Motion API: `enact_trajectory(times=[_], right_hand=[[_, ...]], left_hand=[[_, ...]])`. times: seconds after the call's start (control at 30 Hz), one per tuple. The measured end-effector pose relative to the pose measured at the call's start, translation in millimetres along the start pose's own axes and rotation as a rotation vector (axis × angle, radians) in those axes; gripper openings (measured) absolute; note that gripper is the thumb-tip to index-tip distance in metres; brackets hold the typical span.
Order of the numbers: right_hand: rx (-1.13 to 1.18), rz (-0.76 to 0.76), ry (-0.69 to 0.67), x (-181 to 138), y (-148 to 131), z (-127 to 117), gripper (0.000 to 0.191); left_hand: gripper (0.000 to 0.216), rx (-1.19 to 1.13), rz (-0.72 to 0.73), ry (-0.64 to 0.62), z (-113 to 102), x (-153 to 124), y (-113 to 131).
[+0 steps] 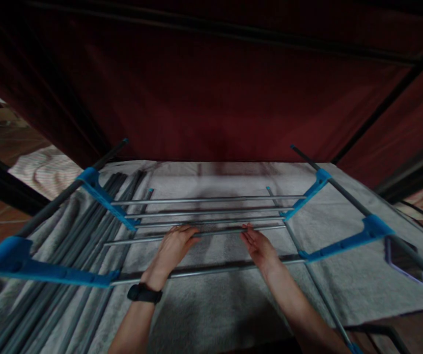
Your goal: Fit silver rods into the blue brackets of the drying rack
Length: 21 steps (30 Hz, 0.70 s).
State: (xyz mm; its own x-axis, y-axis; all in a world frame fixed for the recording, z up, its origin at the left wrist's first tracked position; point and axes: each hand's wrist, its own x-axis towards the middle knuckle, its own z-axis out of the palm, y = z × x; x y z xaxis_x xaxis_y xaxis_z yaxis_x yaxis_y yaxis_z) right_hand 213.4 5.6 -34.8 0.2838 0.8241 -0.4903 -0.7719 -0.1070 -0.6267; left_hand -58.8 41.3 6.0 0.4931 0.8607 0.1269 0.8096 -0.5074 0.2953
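A metal rack frame with blue plastic connectors [102,196] lies over a grey towel-covered surface [211,300]. Several thin grey rods [204,211] span between the connectors. My left hand [172,248], with a black watch on the wrist, reaches forward and its fingers curl over one rod [216,232]. My right hand [257,246] rests on the same rod a little to the right, fingers stretched along it. Both forearms pass over a lower rod [211,269].
A bundle of loose grey rods [67,275] lies on the left of the towel. A dark phone [403,258] lies at the right. A dark red fabric wall [211,98] with black poles rises behind. Tiled floor and striped cloth [45,169] show at the left.
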Motion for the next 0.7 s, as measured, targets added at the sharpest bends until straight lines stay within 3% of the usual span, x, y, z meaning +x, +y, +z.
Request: enact_trajectory(times=[0.13, 0.27, 0.5, 0.7], right_hand=[[0.003, 0.001, 0.096, 5.6, -18.2, -2.3, 0.004], [0.006, 0.037, 0.168, 12.7, -39.1, -7.1, 0.013], [0.003, 0.004, 0.297, 28.1, -60.2, -27.3, 0.016], [0.022, 0.012, 0.334, 30.8, -70.1, -30.9, 0.018]], left_hand=[[0.021, 0.015, -0.074, -0.013, -9.3, -4.1, -8.0], [0.02, 0.037, -0.169, -0.025, -18.9, -9.9, -9.0], [0.015, -0.032, -0.201, 0.055, -23.4, -23.7, -14.2], [0.019, -0.009, -0.235, 0.029, -24.1, -26.7, -23.3]])
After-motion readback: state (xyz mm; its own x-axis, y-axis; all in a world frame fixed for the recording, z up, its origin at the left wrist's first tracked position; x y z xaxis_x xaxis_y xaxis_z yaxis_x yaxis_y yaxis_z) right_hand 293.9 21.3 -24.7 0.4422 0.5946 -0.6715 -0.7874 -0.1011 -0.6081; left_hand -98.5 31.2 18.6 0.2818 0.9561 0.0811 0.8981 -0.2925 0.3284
